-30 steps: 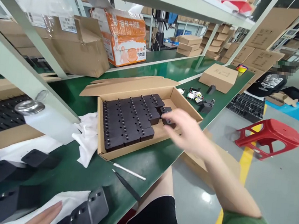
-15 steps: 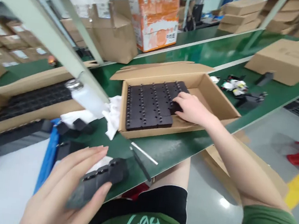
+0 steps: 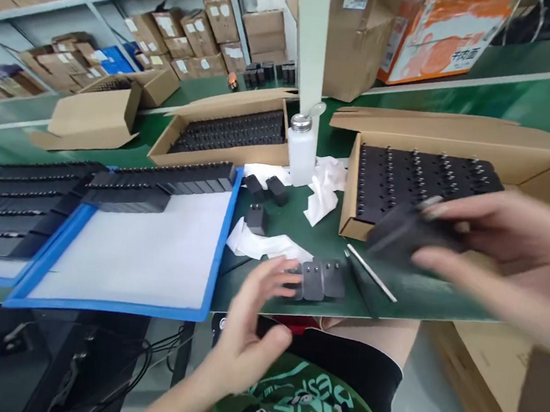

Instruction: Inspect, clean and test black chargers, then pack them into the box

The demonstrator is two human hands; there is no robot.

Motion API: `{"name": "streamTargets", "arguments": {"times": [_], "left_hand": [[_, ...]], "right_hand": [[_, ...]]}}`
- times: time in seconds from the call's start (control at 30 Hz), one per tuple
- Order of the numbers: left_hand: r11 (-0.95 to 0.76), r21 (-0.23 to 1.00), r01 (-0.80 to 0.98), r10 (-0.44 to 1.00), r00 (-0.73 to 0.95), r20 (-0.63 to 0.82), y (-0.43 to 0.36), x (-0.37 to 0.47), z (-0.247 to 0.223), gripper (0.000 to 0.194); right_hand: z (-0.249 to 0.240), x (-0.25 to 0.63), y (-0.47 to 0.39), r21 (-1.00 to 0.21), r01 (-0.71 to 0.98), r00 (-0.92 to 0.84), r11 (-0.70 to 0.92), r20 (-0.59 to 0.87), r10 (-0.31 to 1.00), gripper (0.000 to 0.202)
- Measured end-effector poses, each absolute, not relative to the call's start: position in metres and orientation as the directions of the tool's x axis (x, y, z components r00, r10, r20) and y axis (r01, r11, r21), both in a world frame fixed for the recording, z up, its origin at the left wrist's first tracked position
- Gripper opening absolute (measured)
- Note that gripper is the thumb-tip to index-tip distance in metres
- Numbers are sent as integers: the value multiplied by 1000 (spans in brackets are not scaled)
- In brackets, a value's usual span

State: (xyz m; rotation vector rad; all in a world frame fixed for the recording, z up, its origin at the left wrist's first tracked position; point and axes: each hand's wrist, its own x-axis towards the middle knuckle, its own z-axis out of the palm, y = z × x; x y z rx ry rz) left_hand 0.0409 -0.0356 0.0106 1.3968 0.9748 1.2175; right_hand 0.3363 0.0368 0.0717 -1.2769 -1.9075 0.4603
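My right hand [image 3: 512,234] pinches a dark block-shaped piece [image 3: 394,235], blurred by motion, above the front edge of an open cardboard box [image 3: 350,204]. Rows of black blocks with metal contacts [image 3: 400,176] fill the left part of that box. My left hand [image 3: 251,335] is open with its fingers apart, just beside a short row of black blocks [image 3: 323,280] on the green bench. Its fingertips overlap the left end of this row; I cannot tell whether they touch it. A white stick [image 3: 373,274] and dark tweezers-like tool [image 3: 360,284] lie between the hands.
A white bottle with a metal cap [image 3: 301,150] stands by crumpled white cloth [image 3: 324,188]. Loose black blocks [image 3: 256,218] lie nearby. On the left is a blue-edged tray [image 3: 127,249] with rows of blocks; behind it sits another filled box [image 3: 216,154]. A pale post [image 3: 309,39] rises behind the bottle.
The view has swung left. My right hand has come out of the box with a dark piece in its fingers. My left hand has drawn back from around the short row of blocks.
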Motion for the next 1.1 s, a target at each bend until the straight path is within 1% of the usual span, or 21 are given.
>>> {"name": "streamTargets", "arguments": {"times": [0.03, 0.07, 0.13, 0.17, 0.2, 0.23, 0.3, 0.33, 0.37, 0.43, 0.53, 0.63, 0.73, 0.8, 0.83, 0.87, 0.93, 0.97, 1.0, 1.07, 1.1], "left_hand": [[-92, 989, -117, 974, 196, 114, -37, 43, 8, 58], [-18, 982, -188, 983, 177, 52, -38, 43, 6, 56], [74, 952, -297, 997, 29, -69, -39, 39, 0, 42], [95, 939, -332, 991, -60, -121, -38, 34, -3, 38], [108, 929, -354, 979, -122, -161, -38, 28, -5, 39], [116, 922, -369, 971, -153, -183, -37, 21, -8, 41], [123, 914, -387, 965, -169, -201, -34, 8, -11, 45], [122, 909, -398, 964, -172, -205, -33, 2, -11, 46], [123, 903, -411, 962, -173, -210, -32, -3, -12, 47], [130, 891, -436, 960, -168, -223, -31, -10, -12, 47], [137, 877, -460, 960, -155, -231, -29, -14, -12, 47], [132, 874, -468, 960, -158, -229, -26, -13, -14, 45], [128, 868, -481, 964, -144, -222, -23, -9, -17, 43], [95, 869, -485, 965, -170, -200, -22, -5, -19, 40], [74, 875, -478, 965, -188, -184, -23, -3, -20, 39], [53, 886, -461, 966, -202, -163, -24, -2, -21, 38], [37, 908, -417, 976, -181, -123, -26, -2, -23, 36], [42, 914, -404, 984, -144, -108, -28, -2, -25, 35], [49, 915, -401, 990, -102, -98, -29, -3, -26, 35], [68, 908, -414, 995, -32, -89, -31, -4, -27, 36], [74, 903, -424, 996, -15, -88, -32, -4, -27, 37]], "right_hand": [[78, 304, 30, -718, 507, -375, 478, 315, 872, 29], [82, 273, 27, -786, 408, -509, 464, 226, 831, 25], [81, 226, 36, -884, 293, -627, 365, 111, 771, 25], [76, 210, 46, -886, 311, -616, 345, 89, 783, 28], [68, 200, 59, -851, 391, -588, 350, 62, 807, 32], [59, 194, 73, -779, 506, -560, 369, 29, 828, 36], [37, 187, 101, -569, 714, -539, 407, -76, 839, 37], [26, 185, 113, -488, 765, -545, 420, -144, 826, 33], [17, 183, 122, -442, 785, -558, 433, -201, 805, 25], [7, 179, 133, -429, 785, -575, 447, -235, 784, 10], [21, 179, 131, -433, 781, -554, 449, -150, 819, 12], [53, 181, 106, -482, 743, -496, 465, 71, 866, 9], [67, 171, 64, -548, 547, -549, 633, 337, 765, 7], [58, 157, 36, -560, 457, -587, 691, 394, 707, 11], [50, 149, 26, -585, 449, -564, 675, 399, 722, 11], [42, 142, 18, -637, 444, -505, 630, 403, 763, 11], [28, 133, 10, -826, 334, -353, 454, 337, 873, 17], [24, 131, 11, -920, 220, -309, 324, 249, 918, 24], [22, 130, 12, -979, 98, -313, 177, 139, 940, 32], [23, 130, 17, -995, -79, -410, -66, -27, 912, 42], [24, 130, 20, -986, -112, -445, -127, -64, 893, 39]]}}
